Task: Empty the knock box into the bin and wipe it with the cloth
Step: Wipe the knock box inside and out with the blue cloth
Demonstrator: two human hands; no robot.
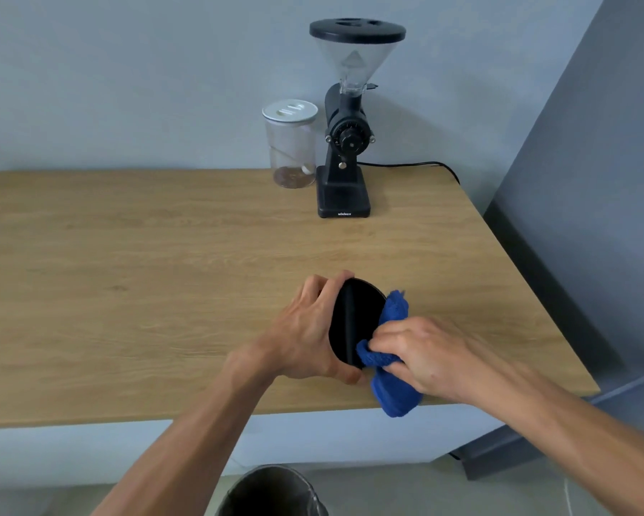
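Wiping now | left hand (305,329) fingers clamped round knock box (354,322), tipped over worktop (127,255), mouth facing right | right hand (421,355) fingers bunched on cloth (391,389), at rim, bar running near-to-far.

We see two bare forearms, with no sleeves, watch, rings or gloves. The left hand (305,329) and right hand (428,359) are both uncovered, knuckles and tendons showing, fingernails short as far as we can tell.
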